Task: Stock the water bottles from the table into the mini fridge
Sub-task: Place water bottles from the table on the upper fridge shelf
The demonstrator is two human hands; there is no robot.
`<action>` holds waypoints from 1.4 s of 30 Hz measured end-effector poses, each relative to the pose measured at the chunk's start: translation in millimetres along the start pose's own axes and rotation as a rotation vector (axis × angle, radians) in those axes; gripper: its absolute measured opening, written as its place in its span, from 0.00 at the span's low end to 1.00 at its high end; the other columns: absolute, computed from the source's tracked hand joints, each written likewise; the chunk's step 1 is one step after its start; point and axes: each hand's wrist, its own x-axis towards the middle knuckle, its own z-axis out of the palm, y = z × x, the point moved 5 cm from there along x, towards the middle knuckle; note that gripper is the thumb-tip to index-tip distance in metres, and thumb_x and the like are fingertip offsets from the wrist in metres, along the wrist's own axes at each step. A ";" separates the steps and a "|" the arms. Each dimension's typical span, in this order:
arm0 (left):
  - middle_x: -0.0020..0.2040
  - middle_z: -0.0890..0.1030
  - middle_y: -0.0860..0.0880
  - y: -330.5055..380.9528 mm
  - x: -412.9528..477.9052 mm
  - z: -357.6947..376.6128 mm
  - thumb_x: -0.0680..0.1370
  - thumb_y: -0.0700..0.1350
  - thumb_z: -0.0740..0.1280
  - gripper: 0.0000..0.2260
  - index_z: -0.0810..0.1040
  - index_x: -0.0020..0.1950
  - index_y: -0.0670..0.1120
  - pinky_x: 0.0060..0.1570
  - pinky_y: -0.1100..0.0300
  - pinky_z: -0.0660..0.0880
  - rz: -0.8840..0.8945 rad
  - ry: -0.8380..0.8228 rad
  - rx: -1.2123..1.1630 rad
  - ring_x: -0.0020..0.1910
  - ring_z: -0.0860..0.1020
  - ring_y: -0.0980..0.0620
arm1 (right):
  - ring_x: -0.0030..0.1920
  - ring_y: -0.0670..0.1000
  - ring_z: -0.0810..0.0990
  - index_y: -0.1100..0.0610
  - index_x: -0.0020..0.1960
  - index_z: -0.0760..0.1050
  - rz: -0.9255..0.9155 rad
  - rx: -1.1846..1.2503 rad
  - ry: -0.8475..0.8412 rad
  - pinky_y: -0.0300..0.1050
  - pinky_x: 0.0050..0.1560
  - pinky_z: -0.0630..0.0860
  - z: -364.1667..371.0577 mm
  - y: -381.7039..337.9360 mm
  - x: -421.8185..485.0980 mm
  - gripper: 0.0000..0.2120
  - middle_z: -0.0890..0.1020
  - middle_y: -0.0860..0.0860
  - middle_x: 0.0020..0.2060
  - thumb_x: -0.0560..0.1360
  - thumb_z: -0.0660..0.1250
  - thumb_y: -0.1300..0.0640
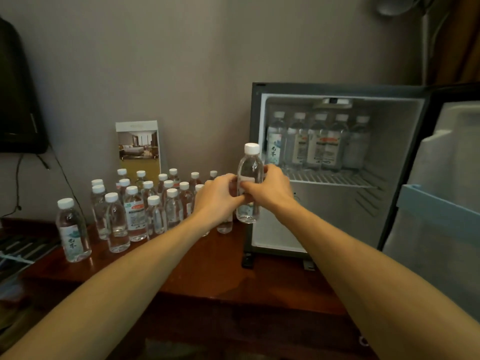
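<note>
Just off the left front corner of the open grey mini fridge (pixel 337 178), above the dark red wooden table (pixel 207 276), both hands hold one clear white-capped plastic water bottle (pixel 249 183) upright. The left hand (pixel 218 197) and right hand (pixel 270 187) clasp its middle, both arms stretched forward. This looks like the carry step; next it must go right onto the wire shelf (pixel 330 179), probably in front of the row of bottles (pixel 317 144) at the back.

On the table (pixel 223 271), a cluster of bottles (pixel 145 203) stands at the left, a leaflet (pixel 139 146) upright behind them against the wall. The mini fridge (pixel 335 167) sits at the right, door (pixel 439 203) swung open rightward, a row of bottles (pixel 317 141) on its upper shelf (pixel 330 178). One bottle (pixel 248 183) is held between cluster and fridge
</note>
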 end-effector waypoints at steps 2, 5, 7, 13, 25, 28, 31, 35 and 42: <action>0.54 0.86 0.55 16.7 4.3 0.3 0.73 0.62 0.75 0.21 0.81 0.62 0.55 0.53 0.50 0.82 0.026 0.022 -0.013 0.53 0.83 0.56 | 0.52 0.53 0.83 0.51 0.55 0.73 0.007 0.019 0.026 0.55 0.55 0.82 -17.4 -0.2 4.4 0.16 0.83 0.51 0.50 0.74 0.76 0.47; 0.54 0.86 0.55 38.2 16.4 8.7 0.73 0.65 0.74 0.24 0.79 0.64 0.55 0.52 0.51 0.82 0.068 0.042 0.004 0.53 0.83 0.55 | 0.49 0.52 0.83 0.51 0.54 0.74 0.019 0.065 0.054 0.54 0.53 0.83 -40.9 5.6 14.2 0.15 0.83 0.51 0.48 0.74 0.76 0.48; 0.56 0.86 0.54 50.0 26.9 16.0 0.74 0.65 0.73 0.26 0.78 0.67 0.55 0.53 0.52 0.82 0.097 0.060 0.053 0.55 0.83 0.55 | 0.53 0.53 0.83 0.54 0.59 0.75 0.040 0.105 0.076 0.56 0.55 0.83 -52.9 11.3 23.7 0.18 0.83 0.52 0.53 0.74 0.76 0.48; 0.64 0.82 0.54 75.1 64.2 37.8 0.75 0.61 0.75 0.28 0.74 0.71 0.53 0.57 0.50 0.77 0.176 0.138 0.208 0.65 0.79 0.51 | 0.49 0.51 0.84 0.56 0.72 0.73 0.095 0.149 0.131 0.53 0.51 0.84 -73.7 24.2 61.3 0.31 0.84 0.52 0.56 0.74 0.76 0.45; 0.63 0.80 0.41 92.0 118.0 58.8 0.70 0.61 0.78 0.38 0.73 0.72 0.42 0.65 0.44 0.69 0.511 0.410 0.791 0.66 0.75 0.40 | 0.49 0.54 0.85 0.54 0.65 0.78 0.082 0.237 0.093 0.47 0.43 0.83 -70.4 26.7 123.6 0.23 0.85 0.54 0.53 0.72 0.78 0.52; 0.69 0.77 0.41 85.1 127.2 63.9 0.71 0.60 0.77 0.40 0.70 0.76 0.41 0.74 0.41 0.63 0.538 0.423 0.823 0.72 0.72 0.40 | 0.49 0.56 0.85 0.53 0.63 0.79 0.081 0.288 0.084 0.55 0.49 0.85 -61.9 30.1 136.4 0.19 0.85 0.54 0.53 0.74 0.76 0.53; 0.69 0.78 0.40 82.2 134.7 69.2 0.71 0.56 0.79 0.40 0.70 0.76 0.40 0.78 0.38 0.57 0.537 0.406 0.882 0.73 0.72 0.39 | 0.52 0.58 0.85 0.55 0.64 0.78 0.084 0.286 0.069 0.57 0.54 0.84 -58.6 30.4 145.4 0.17 0.84 0.55 0.56 0.76 0.75 0.55; 0.68 0.78 0.38 77.8 140.1 76.3 0.70 0.52 0.80 0.41 0.68 0.77 0.38 0.79 0.36 0.50 0.544 0.426 0.971 0.72 0.73 0.38 | 0.57 0.57 0.83 0.55 0.73 0.73 0.063 0.262 0.077 0.50 0.57 0.82 -57.7 31.4 151.8 0.24 0.81 0.55 0.65 0.78 0.73 0.56; 0.71 0.76 0.37 72.6 144.7 79.1 0.70 0.55 0.81 0.45 0.65 0.78 0.38 0.79 0.36 0.43 0.521 0.402 1.008 0.73 0.72 0.39 | 0.61 0.54 0.81 0.54 0.77 0.69 -0.016 0.217 0.068 0.34 0.45 0.75 -61.6 32.2 145.4 0.26 0.79 0.55 0.69 0.81 0.70 0.55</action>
